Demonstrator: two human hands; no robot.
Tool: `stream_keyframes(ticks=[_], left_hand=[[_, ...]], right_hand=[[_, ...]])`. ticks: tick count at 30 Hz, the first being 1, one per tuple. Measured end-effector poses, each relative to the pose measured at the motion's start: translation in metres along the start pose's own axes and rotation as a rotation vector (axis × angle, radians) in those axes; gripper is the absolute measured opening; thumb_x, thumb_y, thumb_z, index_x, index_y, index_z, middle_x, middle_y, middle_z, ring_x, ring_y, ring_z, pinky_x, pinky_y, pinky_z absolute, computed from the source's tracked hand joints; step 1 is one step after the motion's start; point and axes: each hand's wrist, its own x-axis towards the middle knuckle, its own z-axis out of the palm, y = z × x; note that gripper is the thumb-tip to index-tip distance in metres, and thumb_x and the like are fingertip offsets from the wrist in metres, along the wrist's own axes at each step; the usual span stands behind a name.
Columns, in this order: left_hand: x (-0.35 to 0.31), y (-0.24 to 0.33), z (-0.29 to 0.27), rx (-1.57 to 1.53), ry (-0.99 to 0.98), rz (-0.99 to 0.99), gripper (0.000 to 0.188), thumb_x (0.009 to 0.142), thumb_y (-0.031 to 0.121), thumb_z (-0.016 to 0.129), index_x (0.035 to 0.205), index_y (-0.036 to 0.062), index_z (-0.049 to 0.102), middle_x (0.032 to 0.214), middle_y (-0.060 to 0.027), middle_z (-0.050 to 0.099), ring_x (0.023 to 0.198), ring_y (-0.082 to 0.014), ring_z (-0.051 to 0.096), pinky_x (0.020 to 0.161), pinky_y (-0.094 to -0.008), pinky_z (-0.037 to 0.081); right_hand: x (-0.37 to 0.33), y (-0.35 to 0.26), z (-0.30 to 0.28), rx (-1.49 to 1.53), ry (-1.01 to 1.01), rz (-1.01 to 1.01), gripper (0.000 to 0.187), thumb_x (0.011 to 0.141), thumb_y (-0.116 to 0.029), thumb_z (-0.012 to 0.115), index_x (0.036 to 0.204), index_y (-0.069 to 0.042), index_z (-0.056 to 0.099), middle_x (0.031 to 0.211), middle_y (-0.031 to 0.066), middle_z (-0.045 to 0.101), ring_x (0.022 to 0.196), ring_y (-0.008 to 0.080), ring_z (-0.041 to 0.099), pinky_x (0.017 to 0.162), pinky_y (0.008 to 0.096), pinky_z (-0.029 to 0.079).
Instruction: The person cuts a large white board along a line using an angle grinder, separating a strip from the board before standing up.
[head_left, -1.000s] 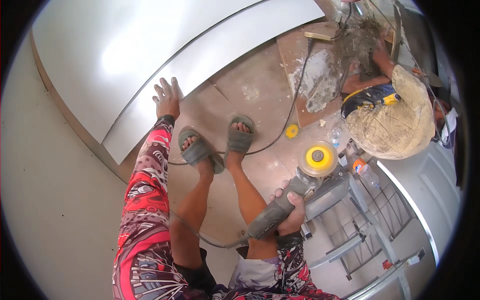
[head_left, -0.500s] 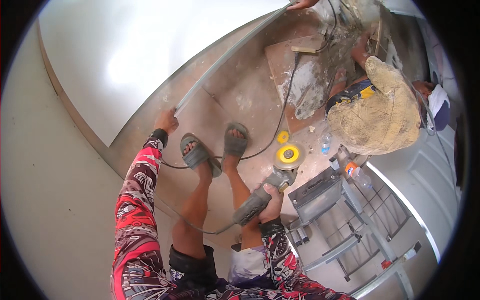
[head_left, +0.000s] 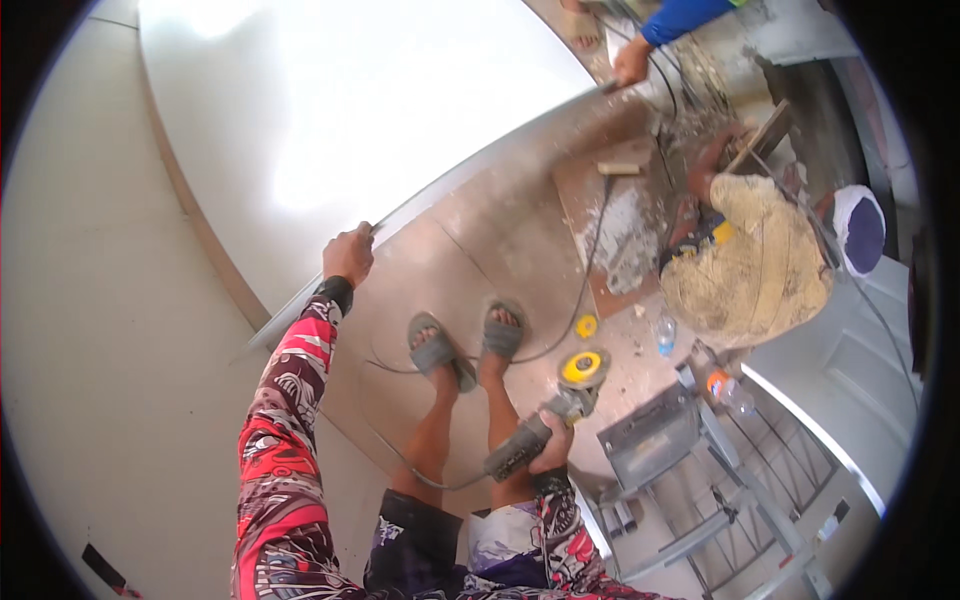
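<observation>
We are holding the near side of a long grey strip (head_left: 445, 184) in our left grip (head_left: 350, 256), its fingers curling over the edge and closing on it, while our right grip (head_left: 553, 445) is wrapping snugly around a grinder (head_left: 518, 448), which is hanging in front of our right leg (head_left: 497, 402). The strip is running slantwise along the lower edge of a big white sheet (head_left: 400, 100), and near its far end a co-worker's hand (head_left: 632, 62) in a blue sleeve (head_left: 690, 18) is meeting it. Between the strip and our sandals (head_left: 437, 352) a slanting band of floor (head_left: 440, 255) is giving our feet room; a brown board (head_left: 612, 303) is bounding that room ahead, and a metal ladder (head_left: 655, 440) is standing close on the grinder's right. A person in a tan shirt (head_left: 755, 270) is crouching beyond the ladder. Counting, we are finding one grinder, one strip, two sandals, two yellow discs (head_left: 586, 326), one on the grinder and one lying on the floor, two plastic bottles (head_left: 735, 396) near the ladder, one pale socket block (head_left: 618, 169) by the board's far side, and two other people.
</observation>
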Motion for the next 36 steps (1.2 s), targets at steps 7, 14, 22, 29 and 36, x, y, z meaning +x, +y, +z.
stream_keyframes(ticks=[7,14,22,29,36], left_hand=[[0.039,0.011,-0.133,0.034,0.290,0.105,0.012,0.092,0.023,0.056,0.096,0.0125,0.062,0.081,-0.0174,0.068,0.079,-0.0405,0.065,0.070,-0.0513,0.051],[0.037,0.043,-0.253,-0.085,0.908,0.305,0.025,0.090,0.013,0.056,0.114,0.0143,0.060,0.116,-0.0135,0.065,0.110,-0.0329,0.061,0.095,-0.0499,0.045],[-0.107,0.017,-0.142,-0.312,0.155,0.249,0.047,0.089,0.025,0.062,0.134,0.0115,0.054,0.137,-0.0192,0.054,0.130,-0.0352,0.048,0.109,-0.0443,0.039],[-0.411,-0.102,0.063,-0.512,-0.246,-0.210,0.032,0.074,0.032,0.071,0.092,0.0063,0.065,0.094,-0.0235,0.066,0.087,-0.0429,0.063,0.077,-0.0506,0.049],[-0.556,-0.123,0.075,-0.288,-0.910,-0.298,0.034,0.077,0.051,0.071,0.085,0.0177,0.074,0.071,-0.0070,0.071,0.069,-0.0272,0.069,0.070,-0.0393,0.054]], right_hand=[[-0.022,-0.010,-0.023,0.093,0.012,0.066,0.028,0.080,-0.018,0.064,0.105,-0.007,0.059,0.084,0.0085,0.062,0.072,0.0267,0.062,0.066,0.0400,0.055],[-0.051,-0.017,-0.046,0.108,-0.075,0.127,0.026,0.079,-0.021,0.065,0.102,-0.011,0.057,0.084,0.0058,0.061,0.075,0.0253,0.060,0.065,0.0426,0.054],[-0.085,-0.038,-0.039,0.127,-0.103,0.046,0.021,0.078,-0.012,0.061,0.097,-0.005,0.057,0.084,0.0063,0.058,0.075,0.0214,0.059,0.075,0.0390,0.054],[-0.126,-0.058,0.000,0.051,-0.125,-0.031,0.024,0.076,-0.010,0.064,0.099,-0.005,0.056,0.084,0.0062,0.058,0.074,0.0217,0.060,0.071,0.0383,0.055],[-0.140,-0.091,0.022,-0.011,-0.153,-0.029,0.020,0.078,-0.013,0.063,0.096,-0.008,0.056,0.085,0.0053,0.057,0.079,0.0213,0.059,0.074,0.0408,0.053]])
